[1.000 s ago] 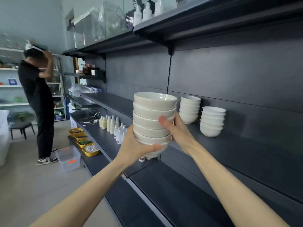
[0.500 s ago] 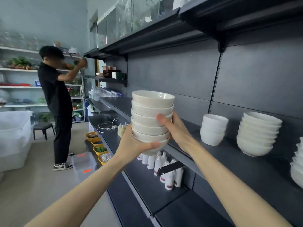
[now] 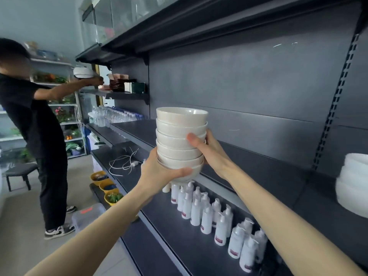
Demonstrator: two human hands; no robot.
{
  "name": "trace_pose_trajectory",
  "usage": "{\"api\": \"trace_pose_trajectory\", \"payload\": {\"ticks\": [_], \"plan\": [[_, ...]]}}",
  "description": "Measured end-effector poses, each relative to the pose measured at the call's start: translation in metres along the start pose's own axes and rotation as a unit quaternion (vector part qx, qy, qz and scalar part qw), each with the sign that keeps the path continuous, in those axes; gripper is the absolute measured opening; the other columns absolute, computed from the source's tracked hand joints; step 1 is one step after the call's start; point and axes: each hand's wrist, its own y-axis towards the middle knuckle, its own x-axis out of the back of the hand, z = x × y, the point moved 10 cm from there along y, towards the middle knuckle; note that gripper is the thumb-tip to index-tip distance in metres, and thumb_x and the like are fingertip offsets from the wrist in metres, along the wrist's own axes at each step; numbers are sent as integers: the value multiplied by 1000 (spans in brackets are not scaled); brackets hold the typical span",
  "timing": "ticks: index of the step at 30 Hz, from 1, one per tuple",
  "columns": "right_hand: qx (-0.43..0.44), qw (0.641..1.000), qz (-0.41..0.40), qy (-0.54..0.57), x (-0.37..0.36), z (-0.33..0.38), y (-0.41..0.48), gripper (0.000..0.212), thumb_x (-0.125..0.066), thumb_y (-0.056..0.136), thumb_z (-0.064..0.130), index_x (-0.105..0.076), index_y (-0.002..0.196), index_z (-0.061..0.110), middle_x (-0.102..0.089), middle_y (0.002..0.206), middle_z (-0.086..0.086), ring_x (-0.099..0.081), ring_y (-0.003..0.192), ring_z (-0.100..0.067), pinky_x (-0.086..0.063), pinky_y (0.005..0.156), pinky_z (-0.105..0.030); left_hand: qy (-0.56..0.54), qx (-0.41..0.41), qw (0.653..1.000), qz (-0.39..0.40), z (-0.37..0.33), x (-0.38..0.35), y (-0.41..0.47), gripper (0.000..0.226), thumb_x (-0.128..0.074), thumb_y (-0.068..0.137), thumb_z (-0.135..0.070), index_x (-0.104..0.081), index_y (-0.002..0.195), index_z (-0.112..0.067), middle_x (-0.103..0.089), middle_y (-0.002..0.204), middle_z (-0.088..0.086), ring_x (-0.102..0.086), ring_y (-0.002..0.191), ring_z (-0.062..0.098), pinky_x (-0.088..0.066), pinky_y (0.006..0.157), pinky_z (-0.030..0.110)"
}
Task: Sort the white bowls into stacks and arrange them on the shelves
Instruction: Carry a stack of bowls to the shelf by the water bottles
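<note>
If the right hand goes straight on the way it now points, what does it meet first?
The right hand grips the stack of white ceramic bowls, so that comes first. Beyond, probably the dark grey metal shelf; depth is unclear.

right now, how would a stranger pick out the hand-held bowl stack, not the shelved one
On the dark shelving wall, find the middle shelf. In front of it, the left hand and right hand hold a stack of white bowls. Unlike the far-right white stack resting on the shelf, it is held.
</note>
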Motion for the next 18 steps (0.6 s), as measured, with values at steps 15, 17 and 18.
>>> {"api": "trace_pose_trajectory", "payload": {"ticks": [15, 17, 18], "plan": [[-12, 991, -126, -47, -27, -83, 231, 66, -64, 82, 42, -35, 138, 25, -56, 116, 18, -54, 102, 7, -45, 80, -17, -75, -23, 989, 129, 117, 36, 241, 59, -85, 64, 1, -52, 96, -35, -70, 83, -27, -63, 80, -14, -48, 65, 5], [-15, 990, -126, -53, -30, -98, 263, 73, -65, 76, 48, -35, 138, 26, -56, 118, 18, -54, 103, 7, -46, 84, -19, -80, -25, 987, 134, 133, 39, 270, 59, -85, 64, 2, -52, 95, -36, -69, 80, -31, -63, 79, -15, -47, 64, 4], [-17, 990, -126, -57, -33, -105, 280, 75, -65, 74, 50, -35, 138, 26, -56, 118, 18, -54, 103, 6, -47, 86, -21, -83, -23, 987, 135, 142, 42, 286, 59, -85, 64, 2, -53, 95, -35, -69, 80, -30, -63, 79, -15, -47, 64, 4]]}}
